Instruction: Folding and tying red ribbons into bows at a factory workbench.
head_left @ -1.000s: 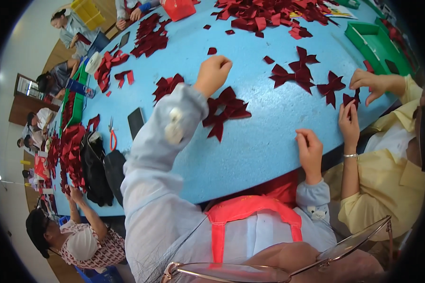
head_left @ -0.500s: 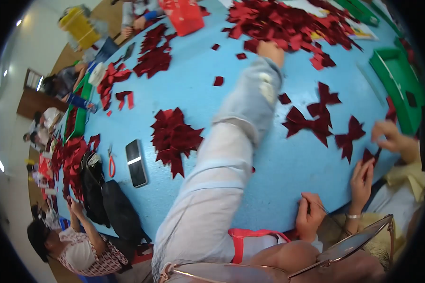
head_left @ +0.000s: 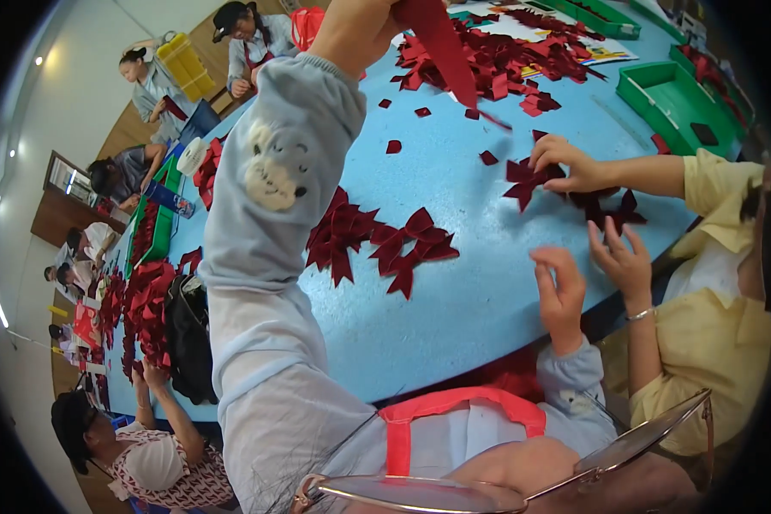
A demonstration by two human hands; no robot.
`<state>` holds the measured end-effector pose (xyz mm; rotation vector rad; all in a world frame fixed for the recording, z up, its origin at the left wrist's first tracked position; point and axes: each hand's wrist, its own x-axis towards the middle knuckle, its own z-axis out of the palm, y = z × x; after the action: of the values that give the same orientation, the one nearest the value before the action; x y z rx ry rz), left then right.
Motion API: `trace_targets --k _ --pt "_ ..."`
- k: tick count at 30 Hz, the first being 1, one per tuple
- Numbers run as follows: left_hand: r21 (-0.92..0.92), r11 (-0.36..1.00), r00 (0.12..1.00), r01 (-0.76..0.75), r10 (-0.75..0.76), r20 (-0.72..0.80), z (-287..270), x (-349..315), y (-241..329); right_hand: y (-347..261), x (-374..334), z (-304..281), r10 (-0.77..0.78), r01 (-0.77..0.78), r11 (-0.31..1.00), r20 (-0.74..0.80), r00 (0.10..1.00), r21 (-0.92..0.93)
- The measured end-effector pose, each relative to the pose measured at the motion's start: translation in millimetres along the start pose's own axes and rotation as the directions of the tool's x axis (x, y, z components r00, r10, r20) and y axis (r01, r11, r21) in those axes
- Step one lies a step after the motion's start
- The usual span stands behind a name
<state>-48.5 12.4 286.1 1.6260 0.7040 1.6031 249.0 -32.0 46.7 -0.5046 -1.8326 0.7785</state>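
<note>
Left hand (head_left: 358,34) raised above the table at top of view, grasping a dark red ribbon (head_left: 445,51). Ribbon dangles from the fingers, lower end in line of sight with the heap (head_left: 488,73) toward the far edge; fingertips partly cut off by the frame, so exact grip unclear. Right hand (head_left: 561,295) low, by the near edge, fingers half curled, slightly blurred; can't tell whether anything small is pinched. Ribbon is well apart from it.

Table (head_left: 454,330) is light blue, with a curved near edge. Bow (head_left: 413,251) lies between the two hands, toward the near edge, right beside the bow pile (head_left: 338,231), which the left sleeve (head_left: 278,171) partly covers. Red scraps (head_left: 393,146) scattered mid-table, below the heap. Green tray (head_left: 660,107) near the far right corner. Co-worker in yellow (head_left: 694,343) at the right edge, reaching over more bows. Along the left edge: black bag (head_left: 187,338), red strips (head_left: 150,308), green bin (head_left: 152,231). Other people stand or sit beyond the left edge, a yellow crate (head_left: 186,67) among them; pale wall (head_left: 21,171) and ceiling lights behind.

Versus half a second ago: left hand was down at the heap, now lifted back with ribbon. Phone and scissors, visible then, no longer show. Right hand remains by the near edge.
</note>
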Motion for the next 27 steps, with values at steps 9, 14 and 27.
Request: trace_targets --k 9,14,27 --pt "0.464 0.823 0.942 0.328 -0.244 -0.232 171 -259 10 -101 -28 36 0.19 -0.329 0.077 0.31 0.931 0.941" --pt "0.24 0.831 0.852 0.501 -0.425 -0.305 205 -361 -37 -97 -65 44 0.345 -0.553 0.215 0.467 0.814 0.805" --pt "0.377 0.874 0.924 0.306 -0.177 -0.339 186 -307 -75 -143 -67 0 -0.563 0.52 0.826 0.37 0.739 0.219"
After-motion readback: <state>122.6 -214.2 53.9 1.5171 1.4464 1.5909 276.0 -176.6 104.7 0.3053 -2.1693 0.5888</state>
